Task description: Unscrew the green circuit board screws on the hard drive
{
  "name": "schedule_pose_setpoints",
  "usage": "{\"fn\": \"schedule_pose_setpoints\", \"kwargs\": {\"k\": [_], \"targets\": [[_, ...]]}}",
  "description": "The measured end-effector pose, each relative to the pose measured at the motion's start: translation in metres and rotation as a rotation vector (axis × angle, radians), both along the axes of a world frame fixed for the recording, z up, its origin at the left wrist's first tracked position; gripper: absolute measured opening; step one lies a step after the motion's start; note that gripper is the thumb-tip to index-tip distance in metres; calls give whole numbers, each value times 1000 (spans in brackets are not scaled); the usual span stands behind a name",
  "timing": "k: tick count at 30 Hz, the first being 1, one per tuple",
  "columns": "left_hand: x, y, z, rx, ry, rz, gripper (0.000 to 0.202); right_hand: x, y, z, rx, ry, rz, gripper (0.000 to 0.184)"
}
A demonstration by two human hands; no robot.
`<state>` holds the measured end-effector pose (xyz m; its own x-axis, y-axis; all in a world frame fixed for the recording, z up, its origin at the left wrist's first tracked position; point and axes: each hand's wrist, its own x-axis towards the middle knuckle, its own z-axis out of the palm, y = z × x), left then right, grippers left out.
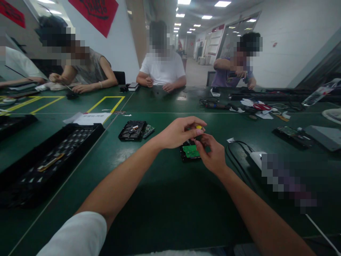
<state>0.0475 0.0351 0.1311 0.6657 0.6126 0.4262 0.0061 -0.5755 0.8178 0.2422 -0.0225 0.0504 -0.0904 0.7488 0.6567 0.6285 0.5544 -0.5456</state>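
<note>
Wears a white sleeve (77, 234) on the left arm, nearest of all. Stretches both bare forearms in over a green table (165, 199). Has, outward and nearer from the right hand (214, 153), a white power strip (258, 157), partly blurred out, with a black cable (236, 160) between it and that hand. Pinches a small yellow-topped thing (199, 127) between thumb and fingers of the left hand (181, 132). Curls the fingers of the right hand in just below it; cannot tell whether gripping anything there, with the fingertips partly hidden. Has directly under both hands a black hard drive (184, 157), flat on the table, with a green circuit board (191, 152) facing up.

Well out to the left of the left hand, a long black tray (80, 142) with a tan strip (50, 162) inside. Nearer to that hand, on the same side, a second black drive (128, 133) and, just beside it, a loose board (148, 131). Far right of the right hand, another drive (291, 137) and a grey box (326, 137). Beyond both hands, across the table, several seated co-workers (163, 69).
</note>
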Motion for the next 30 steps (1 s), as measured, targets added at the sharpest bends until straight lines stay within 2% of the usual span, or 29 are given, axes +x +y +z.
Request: {"fn": "schedule_pose_setpoints", "kwargs": {"k": [3, 5, 8, 12, 18, 22, 25, 30], "targets": [[-6, 22, -19, -24, -40, 62, 42, 5, 4, -4, -27, 64, -64, 24], [-12, 39, -38, 34, 27, 199, 39, 10, 9, -8, -41, 111, -108, 26], [-16, 56, -67, 81, 247, 419, 37, 19, 16, -13, -38, 180, -164, 36], [-9, 58, -92, 38, 331, 438, 40, 26, 23, -18, -59, 253, -167, 43], [-1, 57, -106, -116, 280, 438, 43, 25, 25, -19, -62, 337, -145, 38], [-6, 52, -109, -126, 262, 463, 40, 26, 24, -19, -76, 332, -146, 35], [-16, 31, -110, -91, 281, 504, 38, 29, 25, -19, -82, 340, -163, 35], [-36, -25, -109, -54, 288, 553, 37, 32, 29, -18, -51, 358, -231, 33]]}}
